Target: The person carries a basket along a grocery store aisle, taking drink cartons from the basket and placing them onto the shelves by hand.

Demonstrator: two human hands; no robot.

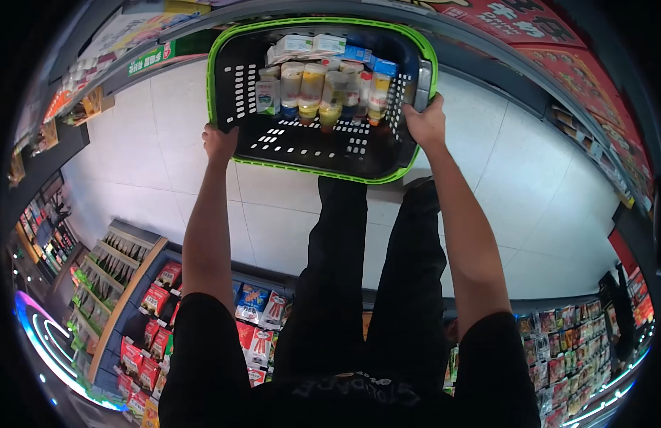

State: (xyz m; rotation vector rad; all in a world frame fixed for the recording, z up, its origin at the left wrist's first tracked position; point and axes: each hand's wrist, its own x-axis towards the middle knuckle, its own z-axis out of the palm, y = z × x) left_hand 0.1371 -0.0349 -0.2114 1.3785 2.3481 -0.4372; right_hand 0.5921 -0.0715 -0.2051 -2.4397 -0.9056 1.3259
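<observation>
A black shopping basket [288, 148] with a bright green rim is held out in front of me, its opening facing up toward the camera. My left hand [220, 143] is closed around the rim at its near left corner. On the right side, my right hand [426, 123] grips the rim, thumb over the inside edge. Several bottles [311, 89] with yellow, white and blue parts are grouped toward the far side inside. White boxes [328, 45] sit behind them, and a small carton [267, 98] stands at their left. A blue-capped bottle [379, 89] is at the right.
Pale floor tiles [495, 143] lie beneath the basket. Shelving with a red promotional panel [559, 50] runs along the far and right sides. Packaged snacks [155, 296] hang on racks near my legs, with more packets [566, 335] at the lower right.
</observation>
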